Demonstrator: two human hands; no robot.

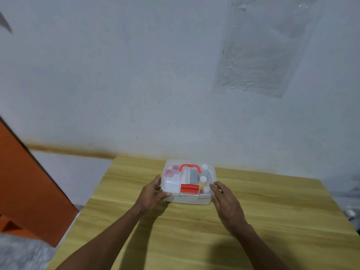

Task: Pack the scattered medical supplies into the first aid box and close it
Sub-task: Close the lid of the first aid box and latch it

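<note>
A clear plastic first aid box with a red handle and a red front latch sits on the wooden table, its lid down. Through the lid I see small red-capped jars, white bottles and an amber bottle. My left hand grips the box's left front corner, thumb under the rim and fingers along the side. My right hand rests with spread fingers against the box's right front corner; whether it grips is unclear.
A pale wall stands just behind the table, with a clear plastic sheet taped to it. An orange panel leans at the left beyond the table's edge. Grey fabric shows at the bottom left.
</note>
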